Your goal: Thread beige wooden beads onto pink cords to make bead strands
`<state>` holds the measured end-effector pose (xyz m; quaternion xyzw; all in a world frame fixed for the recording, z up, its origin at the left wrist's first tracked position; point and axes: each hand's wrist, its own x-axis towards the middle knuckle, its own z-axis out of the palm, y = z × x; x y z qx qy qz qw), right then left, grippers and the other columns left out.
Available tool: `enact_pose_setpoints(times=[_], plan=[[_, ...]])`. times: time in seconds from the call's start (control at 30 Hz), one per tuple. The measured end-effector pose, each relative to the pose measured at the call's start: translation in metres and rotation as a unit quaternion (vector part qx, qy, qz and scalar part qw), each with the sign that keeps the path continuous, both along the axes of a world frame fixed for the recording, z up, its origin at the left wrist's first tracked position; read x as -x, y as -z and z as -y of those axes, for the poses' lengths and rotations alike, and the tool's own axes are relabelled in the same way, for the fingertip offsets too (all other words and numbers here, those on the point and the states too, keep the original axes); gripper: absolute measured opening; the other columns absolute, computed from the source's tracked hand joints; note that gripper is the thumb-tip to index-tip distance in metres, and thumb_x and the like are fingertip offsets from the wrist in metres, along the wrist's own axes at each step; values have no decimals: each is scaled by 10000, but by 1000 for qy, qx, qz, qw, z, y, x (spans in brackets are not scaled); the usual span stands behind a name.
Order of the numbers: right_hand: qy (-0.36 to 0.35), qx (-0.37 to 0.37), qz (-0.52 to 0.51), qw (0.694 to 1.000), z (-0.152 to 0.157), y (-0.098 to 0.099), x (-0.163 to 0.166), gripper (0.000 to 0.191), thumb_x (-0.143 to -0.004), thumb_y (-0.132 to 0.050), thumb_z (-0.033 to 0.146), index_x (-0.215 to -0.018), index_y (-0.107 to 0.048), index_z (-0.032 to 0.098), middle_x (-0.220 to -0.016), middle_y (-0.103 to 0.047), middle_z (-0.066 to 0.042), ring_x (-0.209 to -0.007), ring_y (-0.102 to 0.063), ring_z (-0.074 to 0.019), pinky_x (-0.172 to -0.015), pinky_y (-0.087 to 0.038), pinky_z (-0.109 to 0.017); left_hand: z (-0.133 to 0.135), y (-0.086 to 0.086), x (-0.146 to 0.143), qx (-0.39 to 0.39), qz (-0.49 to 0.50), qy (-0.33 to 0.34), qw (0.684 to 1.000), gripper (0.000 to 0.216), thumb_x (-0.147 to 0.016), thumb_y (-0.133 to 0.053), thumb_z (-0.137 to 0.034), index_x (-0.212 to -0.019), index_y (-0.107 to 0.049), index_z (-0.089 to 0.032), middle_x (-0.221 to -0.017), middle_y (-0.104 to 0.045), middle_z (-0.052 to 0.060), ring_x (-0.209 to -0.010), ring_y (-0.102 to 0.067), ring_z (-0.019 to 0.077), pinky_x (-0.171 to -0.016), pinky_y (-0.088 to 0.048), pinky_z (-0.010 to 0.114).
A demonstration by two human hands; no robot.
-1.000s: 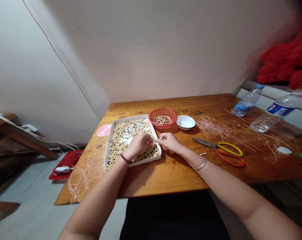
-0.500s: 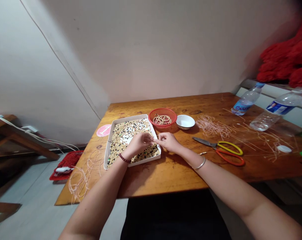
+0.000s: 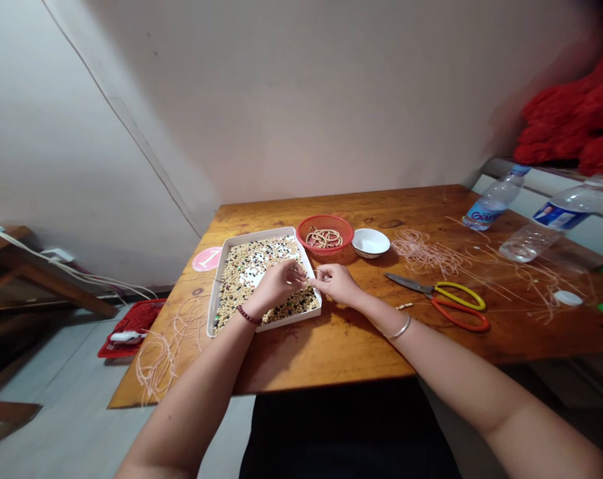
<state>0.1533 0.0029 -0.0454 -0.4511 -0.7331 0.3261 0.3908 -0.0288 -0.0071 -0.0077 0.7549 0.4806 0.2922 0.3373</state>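
- Left hand (image 3: pixel 276 285): reaches in from lower left, forearm straight, wrist bent down over near right corner of white tray (image 3: pixel 216 313); fingertips pressed together in a pinch, contents too small to tell.
- Right hand (image 3: pixel 337 283): comes in from lower right, knuckles up; thumb and forefinger pinched, tips meeting left fingertips just above tray's right rim; other fingers curled under.
- Beads (image 3: pixel 241 279): heaped in tray, directly beneath and left of left fingers.
- Beyond fingertips: red basket (image 3: pixel 331 249), white bowl (image 3: pixel 371 243).
- Right of right fingers, well apart: scissors (image 3: pixel 445 299) flat on wooden table (image 3: pixel 331 346).
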Motion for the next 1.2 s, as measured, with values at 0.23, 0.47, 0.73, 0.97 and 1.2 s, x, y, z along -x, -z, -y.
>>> enact_pose_setpoints(times=[0.23, 0.47, 0.73, 0.97, 1.2], plan=[[4, -5, 1, 1000, -2, 4, 2, 370, -718, -599, 433, -523, -418, 177, -494, -375, 45, -495, -307, -80, -474, -229, -207, 2, 0, -1, 5, -4, 8, 1000, 204, -679, -675, -139, -825, -534, -164, -790, -695, 48, -739, -678, 169, -623, -514, 236], [5, 9, -2, 1000, -4, 6, 0, 399, -704, -618, 463, -513, -412, 179, -476, -366, 52, -486, -304, -78, -473, -226, -209, 3, -1, -3, 21, 0, 6, 1000, 217, -690, -673, -155, -851, -528, -168, -805, -700, 56, -753, -683, 181, -629, -512, 248], [2, 40, -15, 999, -3, 1, 1, 422, -687, -634, 496, -512, -413, 182, -456, -350, 57, -462, -289, -74, -462, -218, -211, 3, -2, -3, 27, 5, -3, 1000, 291, -678, -726, -272, -861, -524, -170, -801, -708, 63, -743, -684, 191, -616, -498, 250], [-5, 33, -13, 999, -2, 3, 1, 423, -679, -638, 494, -509, -412, 179, -470, -349, 54, -472, -283, -72, -457, -207, -206, 4, -2, -4, 20, -5, -2, 1000, 247, -685, -710, -228, -843, -530, -168, -788, -713, 59, -748, -687, 191, -624, -495, 248], [-14, 86, -61, 994, -6, 7, 0, 415, -671, -656, 479, -527, -398, 188, -437, -350, 70, -417, -291, -62, -429, -198, -203, 7, -7, -7, 34, 6, -6, 999, 273, -680, -727, -258, -834, -519, -170, -780, -708, 57, -759, -686, 197, -629, -497, 251]])
